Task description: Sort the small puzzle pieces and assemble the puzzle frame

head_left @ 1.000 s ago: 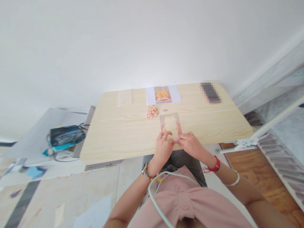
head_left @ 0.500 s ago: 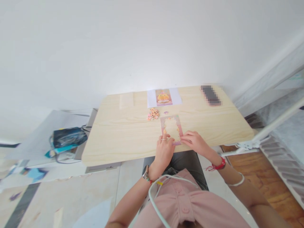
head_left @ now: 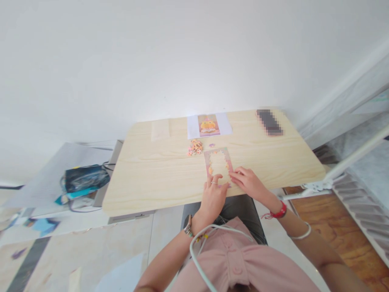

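Observation:
A partly assembled jigsaw puzzle (head_left: 207, 158) lies near the table's front edge, a rectangular border around bare wood. My left hand (head_left: 214, 196) rests over its lower left part, fingers bent and apart, thumb at the bottom edge. My right hand (head_left: 247, 181) has its fingertips together on the lower right side of the border; any single piece under them is hidden. Just beyond the border lies a loose purple puzzle piece (head_left: 212, 145). To its left is a heap of loose puzzle pieces (head_left: 195, 147).
At the back of the table (head_left: 146, 174) lies a white sheet with a printed yellow character picture (head_left: 208, 125). A clear plastic sleeve (head_left: 160, 129) is left of it, a pixelated dark phone-like object (head_left: 270, 122) to the right. A black-and-teal bag (head_left: 86, 178) sits beyond the left edge.
My left hand has shifted slightly right and toward me, its fingers more arched over the bottom of the border. The right hand stays at the right side, moved only slightly.

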A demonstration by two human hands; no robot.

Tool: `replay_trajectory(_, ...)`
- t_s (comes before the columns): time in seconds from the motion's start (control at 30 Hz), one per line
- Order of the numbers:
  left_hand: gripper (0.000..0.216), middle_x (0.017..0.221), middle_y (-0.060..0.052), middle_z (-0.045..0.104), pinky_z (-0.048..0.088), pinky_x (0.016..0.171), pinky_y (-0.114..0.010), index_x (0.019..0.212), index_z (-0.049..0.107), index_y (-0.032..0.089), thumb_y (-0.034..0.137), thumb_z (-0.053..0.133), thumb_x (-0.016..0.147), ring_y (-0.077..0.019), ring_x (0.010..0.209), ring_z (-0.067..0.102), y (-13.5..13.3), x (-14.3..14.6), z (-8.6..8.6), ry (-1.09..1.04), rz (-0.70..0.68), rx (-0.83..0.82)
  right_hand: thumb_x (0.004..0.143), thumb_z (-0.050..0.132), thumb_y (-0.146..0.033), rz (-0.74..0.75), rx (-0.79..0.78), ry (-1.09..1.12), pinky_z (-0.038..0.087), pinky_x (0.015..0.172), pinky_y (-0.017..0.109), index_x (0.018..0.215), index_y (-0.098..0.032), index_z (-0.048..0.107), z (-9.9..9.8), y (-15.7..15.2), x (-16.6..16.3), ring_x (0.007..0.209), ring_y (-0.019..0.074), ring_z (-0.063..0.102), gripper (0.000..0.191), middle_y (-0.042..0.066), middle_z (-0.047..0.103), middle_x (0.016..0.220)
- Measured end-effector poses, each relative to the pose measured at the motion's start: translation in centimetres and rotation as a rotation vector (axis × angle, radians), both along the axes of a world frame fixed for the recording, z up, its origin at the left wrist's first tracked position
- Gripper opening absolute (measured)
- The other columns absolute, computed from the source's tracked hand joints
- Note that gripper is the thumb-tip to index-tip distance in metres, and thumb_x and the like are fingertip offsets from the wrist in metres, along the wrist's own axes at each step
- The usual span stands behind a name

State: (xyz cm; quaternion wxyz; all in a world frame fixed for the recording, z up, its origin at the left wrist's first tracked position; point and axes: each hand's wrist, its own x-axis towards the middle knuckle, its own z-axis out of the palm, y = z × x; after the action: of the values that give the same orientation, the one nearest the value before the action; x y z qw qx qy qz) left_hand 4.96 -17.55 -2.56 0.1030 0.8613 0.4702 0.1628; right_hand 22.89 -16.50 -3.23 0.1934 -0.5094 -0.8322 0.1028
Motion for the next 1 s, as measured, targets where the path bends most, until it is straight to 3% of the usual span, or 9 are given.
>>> replay_trajectory(0.33, 0.02, 0.11, -0.008, 0.046, 0.041, 0.083, -0.04, 0.093, 0.061, 0.025, 0.014, 0.05, 0.08, -0.0229, 0.106, 0.041, 0.1, 0.1, -0.4, 0.006, 0.002, 0.002, 0.087, 0.044, -0.026, 0.0, 0.005, 0.036, 0.042, 0.073, 0.031, 0.098, -0.02, 0.061, -0.5, -0.3, -0.1, 0.083, 0.0165, 0.054, 0.021, 0.006, 0.058, 0.089)
replay_trajectory(0.5, 0.021, 0.11, -0.008, 0.046, 0.042, 0.081, -0.039, 0.096, 0.059, 0.025, 0.016, 0.046, 0.082, -0.0225, 0.104, 0.042, 0.1, 0.0, -0.5, -0.005, 0.008, 0.014, 0.086, 0.044, -0.024, 0.0, 0.012, 0.045, 0.043, 0.073, 0.032, 0.1, -0.022, 0.061, 0.4, 0.6, 0.6, 0.081, 0.0169, 0.055, 0.022, 0.006, 0.058, 0.089)
replay_trajectory(0.63, 0.019, 0.11, -0.008, 0.045, 0.042, 0.081, -0.039, 0.093, 0.06, 0.024, 0.016, 0.047, 0.081, -0.0231, 0.104, 0.041, 0.2, -0.1, -0.4, -0.006, 0.02, 0.019, 0.085, 0.043, -0.018, 0.002, 0.035, 0.095, 0.044, 0.074, 0.03, 0.098, -0.02, 0.062, 1.6, 5.1, 0.9, 0.082, 0.0163, 0.055, 0.023, 0.006, 0.057, 0.089)
replay_trajectory(0.83, 0.011, 0.108, -0.008, 0.045, 0.043, 0.081, -0.04, 0.078, 0.061, 0.02, 0.017, 0.05, 0.079, -0.0241, 0.103, 0.041, 0.4, 0.1, -0.5, -0.014, 0.053, 0.028, 0.082, 0.048, -0.015, 0.169, 0.013, 0.037, 0.042, 0.078, 0.029, 0.088, -0.015, 0.063, 1.8, 14.5, -1.7, 0.087, 0.0168, 0.053, 0.016, 0.007, 0.056, 0.09)
replay_trajectory(1.0, 0.007, 0.109, -0.009, 0.045, 0.043, 0.081, -0.04, 0.075, 0.059, 0.018, 0.014, 0.054, 0.075, -0.0245, 0.103, 0.041, 0.3, 0.2, -0.8, -0.006, 0.074, 0.026, 0.08, 0.054, -0.019, 0.236, -0.041, -0.062, 0.041, 0.073, 0.029, 0.081, -0.014, 0.06, 0.7, 17.6, -3.1, 0.083, 0.0164, 0.052, 0.009, 0.006, 0.053, 0.086)
